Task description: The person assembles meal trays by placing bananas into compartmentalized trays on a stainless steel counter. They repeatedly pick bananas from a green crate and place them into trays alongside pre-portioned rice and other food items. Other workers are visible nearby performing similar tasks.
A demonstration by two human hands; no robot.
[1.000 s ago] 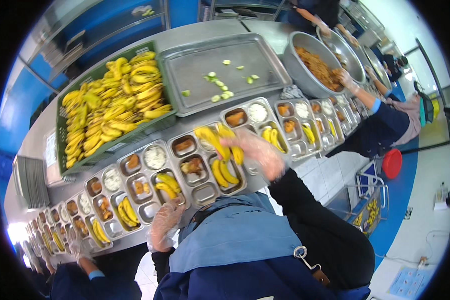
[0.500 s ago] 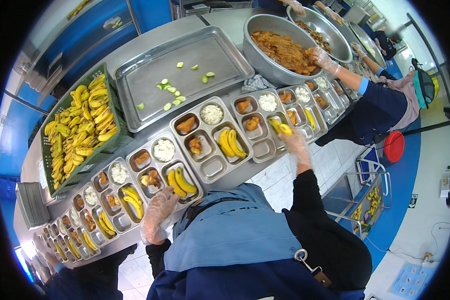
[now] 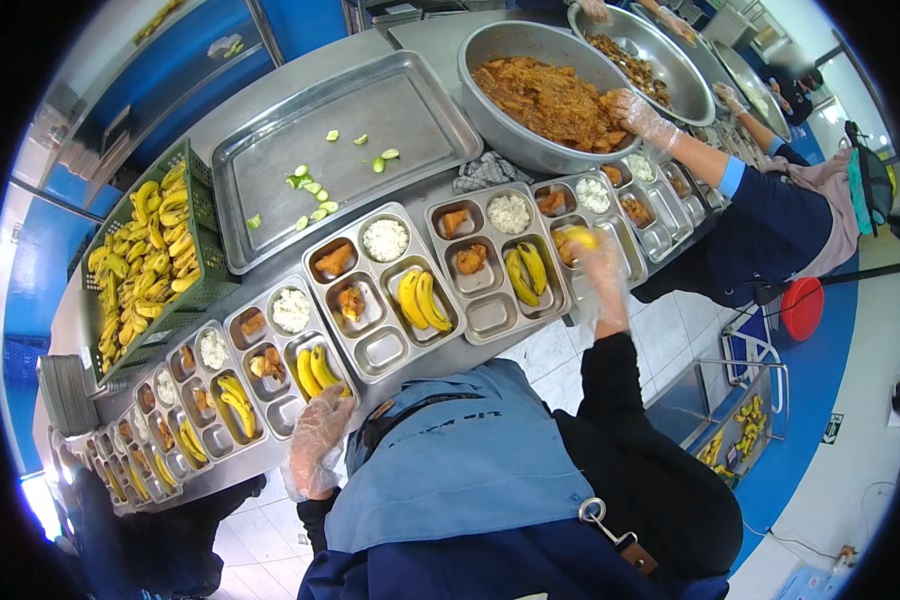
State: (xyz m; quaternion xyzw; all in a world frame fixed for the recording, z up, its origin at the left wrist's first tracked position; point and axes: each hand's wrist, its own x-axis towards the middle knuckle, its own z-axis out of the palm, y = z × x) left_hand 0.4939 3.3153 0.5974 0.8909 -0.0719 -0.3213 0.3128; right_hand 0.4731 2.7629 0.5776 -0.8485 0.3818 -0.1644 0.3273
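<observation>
My right hand, in a clear plastic glove, is closed around a yellow banana over a steel compartment tray on the right. My gloved left hand has its fingers bent over the near right corner of another compartment tray, just below its pair of bananas. Between the hands stand two trays, each with white rice, orange-brown food pieces and a pair of bananas: one pair on the left, another pair on the right. The glove hides part of the held banana.
A green crate of bananas stands at the left beside stacked trays. Behind the tray row lies a large steel tray with cucumber pieces. A co-worker's gloved hand reaches into a big metal basin of saucy food.
My right hand has moved right to another tray, leaving two bananas in the tray it was over. The trays sit farther left in view. My left hand is now at its tray's corner.
</observation>
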